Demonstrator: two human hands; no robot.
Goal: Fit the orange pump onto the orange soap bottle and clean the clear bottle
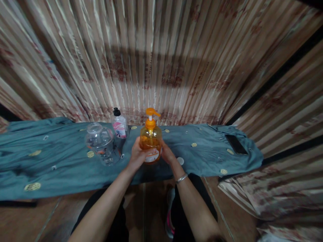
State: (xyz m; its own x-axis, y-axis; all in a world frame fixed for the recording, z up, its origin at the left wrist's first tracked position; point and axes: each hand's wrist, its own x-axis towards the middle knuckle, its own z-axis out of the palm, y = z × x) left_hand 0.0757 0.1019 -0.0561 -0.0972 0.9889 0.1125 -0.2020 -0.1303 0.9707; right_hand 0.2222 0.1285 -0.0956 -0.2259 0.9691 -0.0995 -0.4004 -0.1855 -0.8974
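Observation:
Between my two hands is an orange pump bottle (150, 137), upright near the front edge of the cloth-covered table. It is see-through, with orange liquid low inside, a white label and an orange pump head pointing right. My left hand (137, 155) is wrapped round its left side, the thumb lying across the front by the label. My right hand (167, 153) grips the right side, its fingers partly hidden behind the bottle. To the left stand a clear plastic jar (102, 143) and a smaller clear bottle (119, 125) with a black cap and pink label.
A teal patterned cloth (65, 158) covers the long narrow table. A small white round disc (180, 161) lies right of my right hand. Farther right rests a dark phone (236, 144). Pleated curtains (161, 67) hang close behind and on the right, crossed by a dark bar.

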